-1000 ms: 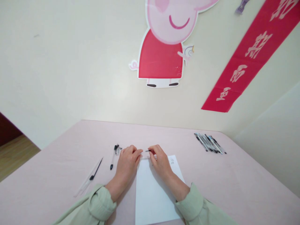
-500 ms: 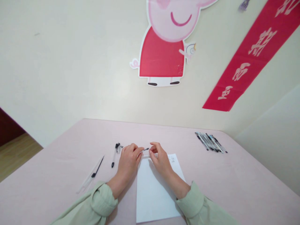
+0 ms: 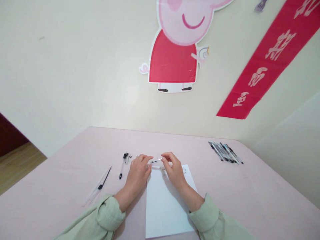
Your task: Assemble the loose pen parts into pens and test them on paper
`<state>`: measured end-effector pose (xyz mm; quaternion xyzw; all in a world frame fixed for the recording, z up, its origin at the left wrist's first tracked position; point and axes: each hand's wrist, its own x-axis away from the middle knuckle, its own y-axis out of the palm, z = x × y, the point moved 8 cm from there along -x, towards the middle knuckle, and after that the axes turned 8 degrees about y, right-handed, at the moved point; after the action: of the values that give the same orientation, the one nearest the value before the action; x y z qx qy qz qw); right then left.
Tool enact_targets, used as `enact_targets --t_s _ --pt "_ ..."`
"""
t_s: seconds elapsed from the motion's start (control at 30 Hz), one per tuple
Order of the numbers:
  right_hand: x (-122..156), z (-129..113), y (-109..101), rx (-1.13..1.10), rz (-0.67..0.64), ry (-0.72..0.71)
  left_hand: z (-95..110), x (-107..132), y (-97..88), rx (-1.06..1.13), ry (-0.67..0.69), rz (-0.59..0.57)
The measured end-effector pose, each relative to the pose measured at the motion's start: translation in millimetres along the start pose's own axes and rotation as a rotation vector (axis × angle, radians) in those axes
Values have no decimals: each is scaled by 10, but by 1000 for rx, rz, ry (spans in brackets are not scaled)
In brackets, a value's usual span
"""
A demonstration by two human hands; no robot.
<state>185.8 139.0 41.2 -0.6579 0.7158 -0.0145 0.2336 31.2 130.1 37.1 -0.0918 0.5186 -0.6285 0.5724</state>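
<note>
Both my hands meet above the far end of a white sheet of paper (image 3: pixel 165 206) on a pink table (image 3: pixel 250 196). My left hand (image 3: pixel 137 173) is closed, pinching one end of a thin clear pen part. My right hand (image 3: pixel 173 168) is closed too, its fingertips pinching a slim pen refill (image 3: pixel 157 161) with a dark tip that points toward the left hand. The two hands' fingertips are a short gap apart. Pale green sleeves cover both forearms.
Left of my hands lie a black pen (image 3: pixel 121 168) with small loose parts beside it, and a clear pen barrel with a black refill (image 3: pixel 100 185). A row of several pens (image 3: pixel 225 152) lies at the far right. A cartoon cut-out and a red banner hang on the wall.
My right hand has lifted a little and drawn the refill slightly away from the left hand. The view has shifted slightly.
</note>
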Motion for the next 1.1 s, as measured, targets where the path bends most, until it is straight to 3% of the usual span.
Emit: enact_targets --t_s 0.33,0.6,0.8,1.1 --pt "-16 10 -37 17 20 0 14 -8 -50 -64 -39 -10" --pt "-70 80 -90 -46 59 70 -265 -116 -584 -157 -143 142" --pt "-113 178 -48 -121 17 141 -436 70 -693 -317 -206 5" --pt "-85 139 35 -240 -86 207 -296 169 -555 -335 -219 -166"
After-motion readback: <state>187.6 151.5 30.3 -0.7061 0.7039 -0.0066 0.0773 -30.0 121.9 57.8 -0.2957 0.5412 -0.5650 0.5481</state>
